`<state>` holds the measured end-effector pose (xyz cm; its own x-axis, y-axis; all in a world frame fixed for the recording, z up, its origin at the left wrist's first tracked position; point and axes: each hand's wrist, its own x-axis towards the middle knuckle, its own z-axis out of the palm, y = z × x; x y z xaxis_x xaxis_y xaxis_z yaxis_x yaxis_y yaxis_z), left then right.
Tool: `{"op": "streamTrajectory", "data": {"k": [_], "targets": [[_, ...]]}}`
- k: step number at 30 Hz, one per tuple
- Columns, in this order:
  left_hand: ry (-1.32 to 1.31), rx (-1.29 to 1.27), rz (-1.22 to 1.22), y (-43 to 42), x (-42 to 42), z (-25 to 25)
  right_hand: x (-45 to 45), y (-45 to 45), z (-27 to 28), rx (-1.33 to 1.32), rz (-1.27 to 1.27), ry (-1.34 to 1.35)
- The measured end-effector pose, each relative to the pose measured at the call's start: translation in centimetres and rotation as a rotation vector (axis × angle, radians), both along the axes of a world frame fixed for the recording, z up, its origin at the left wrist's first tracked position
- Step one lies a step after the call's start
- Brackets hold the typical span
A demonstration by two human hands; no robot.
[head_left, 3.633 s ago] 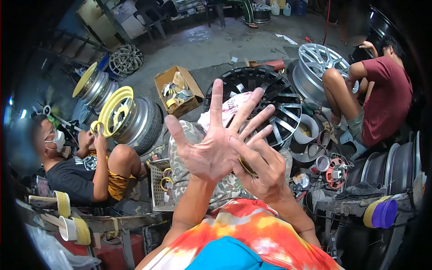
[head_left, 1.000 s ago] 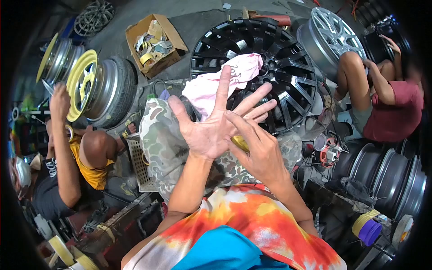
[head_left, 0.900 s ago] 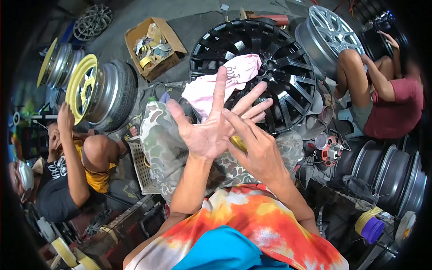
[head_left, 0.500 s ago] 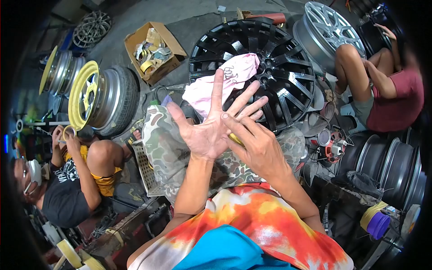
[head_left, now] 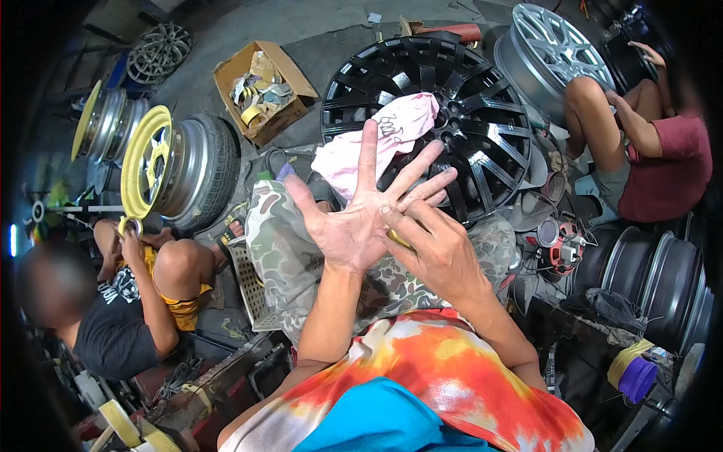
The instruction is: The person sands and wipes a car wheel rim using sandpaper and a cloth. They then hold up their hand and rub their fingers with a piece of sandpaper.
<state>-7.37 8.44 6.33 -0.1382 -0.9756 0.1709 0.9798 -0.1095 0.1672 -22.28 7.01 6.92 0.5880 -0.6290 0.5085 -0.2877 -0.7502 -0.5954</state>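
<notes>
My left hand (head_left: 348, 230) is held palm up over my lap, its fingers spread wide and nothing in its grasp. Against the little-finger side of that palm rest the curled fingertips of my right hand (head_left: 440, 260). A small yellow bit (head_left: 399, 239) shows between the right thumb and fingers; what it is I cannot make out. Beyond my hands lies a glossy black multi-spoke wheel rim (head_left: 486, 162), with a crumpled pink cloth (head_left: 354, 154) over its near left part. Camouflage trousers (head_left: 279, 233) cover my legs beneath the hands.
A cardboard box (head_left: 275, 120) of tape scraps stands beyond my left knee. Left are a yellow-faced wheel (head_left: 143, 166) with a tire and a seated person (head_left: 124, 331) holding a tape roll. Right are a silver wheel (head_left: 553, 49), another seated person (head_left: 663, 166) and a red power tool (head_left: 561, 252).
The whole view has shifted slightly right and down. My hands keep nearly the same pose. The person on the left has lowered one hand and turned the head.
</notes>
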Motion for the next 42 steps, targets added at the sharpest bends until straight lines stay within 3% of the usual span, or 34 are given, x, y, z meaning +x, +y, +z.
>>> {"op": "streamTrajectory", "data": {"k": [10,18,32,35,37,38,39,41,42], "targets": [[-0.042,-0.115,-0.061,0.1,0.2,0.0,0.0,0.4,0.9,0.104,-0.016,0.05],[-0.07,-0.047,-0.034,0.1,0.1,0.3,0.2,0.3,0.8,0.247,-0.04,0.004],[0.022,-0.058,-0.014,-0.2,0.4,0.5,0.0,-0.5,0.6,0.242,-0.022,-0.075],[0.012,-0.041,0.164,-0.4,2.5,0.9,-0.1,-1.1,0.6,0.303,-0.102,-0.141],[0.051,-0.036,0.49,-0.1,4.4,0.6,-0.6,-2.3,-1.0,0.357,-0.178,-0.148],[-0.425,-0.011,0.614,0.1,4.8,0.7,-0.6,-3.2,-1.8,0.305,-0.189,-0.116],[-0.427,-0.012,0.619,0.3,4.8,0.9,-0.3,-4.0,-2.5,0.252,-0.202,-0.085],[-0.065,-0.061,0.423,0.7,4.7,1.2,0.7,-5.2,-3.7,0.238,-0.206,0.001],[-0.037,-0.046,0.369,0.8,4.7,1.3,1.4,-5.8,-4.2,0.223,-0.207,0.087]]}}
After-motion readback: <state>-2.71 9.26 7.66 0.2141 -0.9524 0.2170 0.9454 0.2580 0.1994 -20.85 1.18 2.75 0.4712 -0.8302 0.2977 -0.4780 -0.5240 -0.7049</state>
